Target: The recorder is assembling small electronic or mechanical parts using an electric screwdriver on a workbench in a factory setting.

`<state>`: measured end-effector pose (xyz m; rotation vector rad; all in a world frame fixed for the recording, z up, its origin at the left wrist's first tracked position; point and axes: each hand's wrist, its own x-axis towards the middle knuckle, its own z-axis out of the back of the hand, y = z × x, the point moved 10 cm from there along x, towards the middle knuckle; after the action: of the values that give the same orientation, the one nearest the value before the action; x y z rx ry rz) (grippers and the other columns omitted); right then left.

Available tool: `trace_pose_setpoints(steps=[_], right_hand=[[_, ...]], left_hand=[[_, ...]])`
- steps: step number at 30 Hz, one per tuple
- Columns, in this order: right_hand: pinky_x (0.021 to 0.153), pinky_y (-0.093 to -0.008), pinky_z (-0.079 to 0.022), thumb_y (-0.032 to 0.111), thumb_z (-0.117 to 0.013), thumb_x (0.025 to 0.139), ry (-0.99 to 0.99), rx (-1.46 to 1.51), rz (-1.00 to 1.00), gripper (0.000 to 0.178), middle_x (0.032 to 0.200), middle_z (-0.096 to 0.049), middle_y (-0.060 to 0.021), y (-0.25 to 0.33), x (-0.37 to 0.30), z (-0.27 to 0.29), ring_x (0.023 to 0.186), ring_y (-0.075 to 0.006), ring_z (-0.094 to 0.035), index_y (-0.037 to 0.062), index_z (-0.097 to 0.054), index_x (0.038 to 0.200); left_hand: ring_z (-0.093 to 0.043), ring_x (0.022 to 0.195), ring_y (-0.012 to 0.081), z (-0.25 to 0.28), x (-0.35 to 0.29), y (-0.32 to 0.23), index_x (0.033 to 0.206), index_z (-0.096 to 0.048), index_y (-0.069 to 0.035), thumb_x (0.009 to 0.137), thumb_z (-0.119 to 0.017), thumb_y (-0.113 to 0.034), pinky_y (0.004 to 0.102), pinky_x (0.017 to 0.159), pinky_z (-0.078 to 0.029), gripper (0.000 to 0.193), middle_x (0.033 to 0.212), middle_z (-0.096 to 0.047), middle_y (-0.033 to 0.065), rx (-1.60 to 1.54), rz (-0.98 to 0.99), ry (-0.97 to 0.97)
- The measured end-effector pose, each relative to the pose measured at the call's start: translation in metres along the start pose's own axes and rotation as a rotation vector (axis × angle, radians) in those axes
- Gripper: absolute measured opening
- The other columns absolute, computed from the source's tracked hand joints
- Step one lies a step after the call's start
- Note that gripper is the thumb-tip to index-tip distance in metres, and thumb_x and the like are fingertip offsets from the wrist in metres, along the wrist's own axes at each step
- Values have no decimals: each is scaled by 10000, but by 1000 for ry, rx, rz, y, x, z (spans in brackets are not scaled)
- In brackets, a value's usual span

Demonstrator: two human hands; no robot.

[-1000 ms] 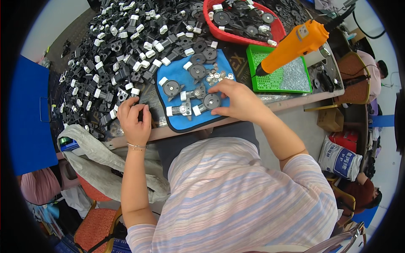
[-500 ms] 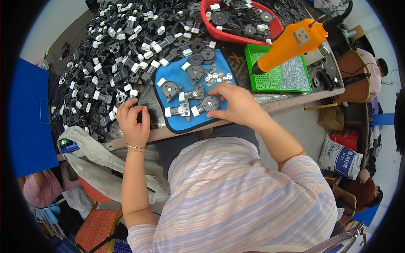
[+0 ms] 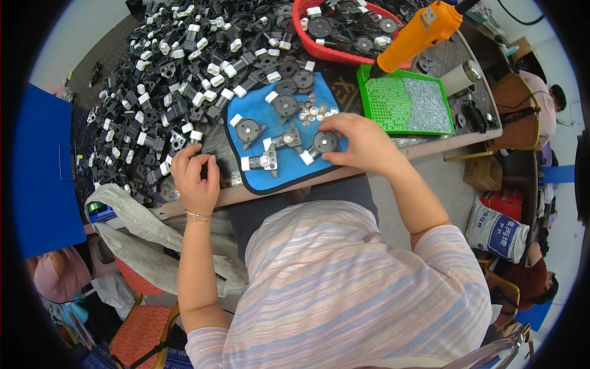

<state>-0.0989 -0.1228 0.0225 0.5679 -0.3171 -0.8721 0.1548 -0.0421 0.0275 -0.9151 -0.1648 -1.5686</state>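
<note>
My right hand [image 3: 362, 144] grips a black part with a round disc [image 3: 324, 142] and a white end cap between thumb and fingers, at the right side of a blue mat [image 3: 289, 171]. My left hand [image 3: 195, 178] rests at the table edge left of the mat. Its fingers are loosely curled and apart, holding nothing I can see, with the fingertips beside a white-capped part [image 3: 195, 136] of the pile. On the mat lie two more disc parts [image 3: 248, 130] [image 3: 286, 106], two black parts with toothed-looking heads [image 3: 286, 139] [image 3: 263, 161], and several small silver round pieces [image 3: 316, 113].
A large pile of black, white-capped parts [image 3: 184, 80] covers the table's left. A red basket [image 3: 335, 54] of parts stands behind. An orange electric screwdriver [image 3: 418, 37] hangs over a green tray [image 3: 373, 126] of small metal pieces. A cylindrical container [image 3: 458, 79] stands right. Other people sit nearby.
My right hand has shifted the disc part right and turned it slightly, away from the others. The orange screwdriver has swung up and away. My left hand stays put.
</note>
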Motion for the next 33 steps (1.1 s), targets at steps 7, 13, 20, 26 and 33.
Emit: trace_pose_setpoints(steps=[7, 13, 20, 26, 33], right_hand=[[694, -322, -489, 185, -775, 618, 18, 5, -37, 473, 959, -613, -90, -5, -1, 2, 750, -231, -585, 72, -609, 1046], [681, -331, -481, 217, -777, 629, 80, -12, -32, 475, 934, -609, -103, -1, 5, 3, 749, -235, -585, 57, -610, 1044], [727, -371, -489, 62, -563, 802, -207, -372, 41, 227, 986, -571, -131, 3, 62, 15, 878, -274, -590, 22, -581, 1025], [755, -404, -485, 35, -471, 783, -212, -536, -63, 182, 996, -541, -119, -15, 81, 9, 918, -290, -571, 34, -574, 933], [684, -396, -479, 72, -563, 761, -341, -407, 13, 100, 912, -558, -104, 8, 54, 27, 818, -292, -580, 51, -555, 858]], left_hand=[[-526, 945, 287, -1, 1, -4, 772, -588, -47, 719, -657, -65, 377, 827, -384, 89, 981, -587, 92, 8, -14, 9], [-528, 939, 284, -1, 0, -3, 771, -587, -50, 722, -656, -72, 376, 822, -385, 88, 977, -590, 93, 10, -11, 13], [-528, 933, 283, 2, 2, -1, 766, -583, -50, 722, -657, -67, 375, 817, -387, 88, 972, -588, 94, -15, -3, -14], [-532, 918, 286, 4, 0, 2, 772, -584, -44, 719, -656, -58, 376, 813, -400, 90, 952, -588, 95, -58, 16, -56], [-529, 913, 288, 2, 0, 5, 772, -585, -37, 713, -656, -48, 379, 802, -401, 92, 956, -585, 94, -72, 21, -29]])
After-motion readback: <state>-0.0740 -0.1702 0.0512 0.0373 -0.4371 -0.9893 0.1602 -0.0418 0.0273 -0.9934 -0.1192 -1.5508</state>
